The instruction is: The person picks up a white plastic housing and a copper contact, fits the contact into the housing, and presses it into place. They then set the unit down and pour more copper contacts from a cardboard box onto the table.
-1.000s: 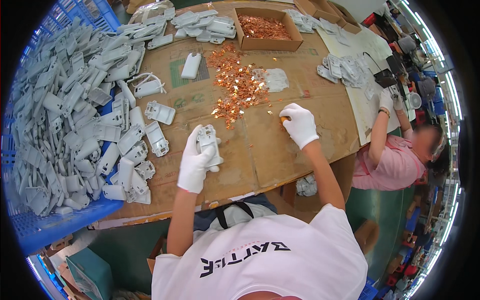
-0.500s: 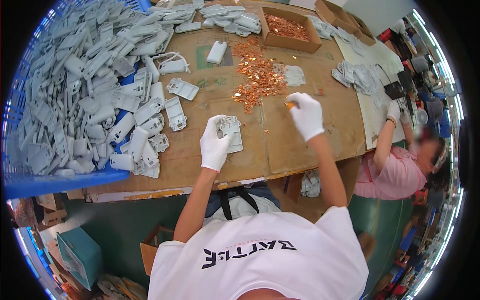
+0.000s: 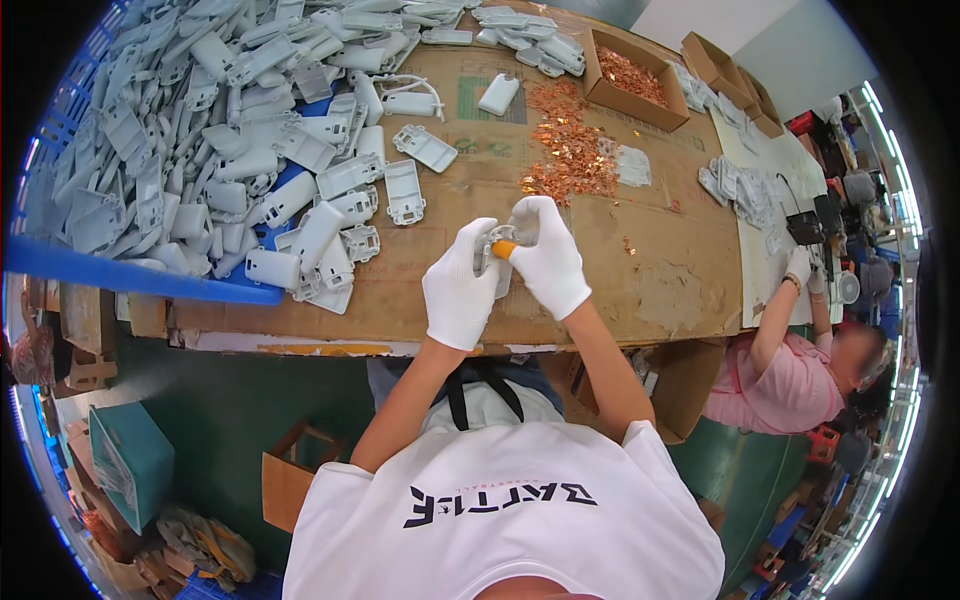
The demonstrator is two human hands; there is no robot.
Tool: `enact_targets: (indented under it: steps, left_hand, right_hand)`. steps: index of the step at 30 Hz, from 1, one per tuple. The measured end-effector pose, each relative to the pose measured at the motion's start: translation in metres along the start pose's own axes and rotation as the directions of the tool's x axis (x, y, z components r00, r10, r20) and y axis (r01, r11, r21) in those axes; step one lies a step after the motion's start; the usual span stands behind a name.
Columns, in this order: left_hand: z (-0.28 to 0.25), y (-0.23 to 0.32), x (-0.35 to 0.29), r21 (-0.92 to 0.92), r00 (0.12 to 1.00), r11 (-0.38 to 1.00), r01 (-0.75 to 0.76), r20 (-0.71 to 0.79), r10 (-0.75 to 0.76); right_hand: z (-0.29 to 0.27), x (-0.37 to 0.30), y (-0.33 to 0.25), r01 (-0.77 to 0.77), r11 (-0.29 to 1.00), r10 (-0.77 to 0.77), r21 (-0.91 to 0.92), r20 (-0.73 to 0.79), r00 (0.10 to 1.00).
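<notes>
In front of my chest, just above the table's near edge, I hold a light grey plastic housing (image 3: 503, 284) between both hands. My left hand (image 3: 456, 290), in a white glove, is closed around its left side. My right hand (image 3: 550, 262), gloved too, curls over the upper end, its thumb pressed on it; an orange cover shows at that thumb's tip. Whether a small piece sits under the thumb is hidden. Farther off lies a heap of small copper-coloured metal pieces (image 3: 572, 150). Left of my hands, loose housings (image 3: 404, 192) lie on the cardboard.
A large blue crate (image 3: 150, 283) heaped with grey housings fills the left. A cardboard box (image 3: 640, 108) of copper pieces stands at the back. More housings (image 3: 740, 188) lie at right, near a co-worker in pink (image 3: 775, 385). Under the table edge is an open carton (image 3: 690, 385).
My right hand has come left and nearer, from beside the copper heap to the housing in my left hand. The view has shifted, and my hands now meet around the housing.
</notes>
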State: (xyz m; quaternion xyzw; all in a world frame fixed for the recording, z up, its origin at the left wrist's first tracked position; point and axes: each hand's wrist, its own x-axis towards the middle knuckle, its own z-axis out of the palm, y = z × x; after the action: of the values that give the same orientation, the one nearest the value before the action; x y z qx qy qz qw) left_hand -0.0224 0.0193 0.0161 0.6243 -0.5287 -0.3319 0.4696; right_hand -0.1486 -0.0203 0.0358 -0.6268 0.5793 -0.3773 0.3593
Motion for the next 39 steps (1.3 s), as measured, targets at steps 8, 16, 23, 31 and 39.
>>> enact_targets:
  steps: [8, 16, 23, 31, 39]
  left_hand:
    - [-0.021, 0.007, -0.018, 0.337, 0.926, 0.875, -0.347, -0.025, 0.377]
    - [-0.033, 0.008, -0.041, 0.491, 0.747, 0.605, -0.627, 0.159, 0.645]
    - [-0.026, 0.003, -0.049, 0.537, 0.684, 0.536, -0.652, 0.110, 0.721]
    - [-0.018, 0.005, -0.027, 0.453, 0.718, 0.627, -0.634, 0.044, 0.695]
    - [-0.007, 0.000, -0.006, 0.383, 0.749, 0.666, -0.640, 0.118, 0.652]
  right_hand:
    - [-0.001, -0.018, 0.004, 0.058, 0.982, -0.080, 0.177, 0.118, 0.990]
    - [-0.021, -0.036, -0.007, 0.011, 0.938, -0.078, 0.347, 0.179, 0.981]
    - [-0.028, -0.053, -0.019, 0.022, 0.965, -0.075, 0.261, 0.192, 0.979]
    - [-0.028, -0.063, -0.025, 0.013, 0.942, -0.022, 0.336, 0.023, 0.999]
    - [-0.021, -0.051, -0.013, -0.016, 0.969, 0.033, 0.247, -0.065, 0.997]
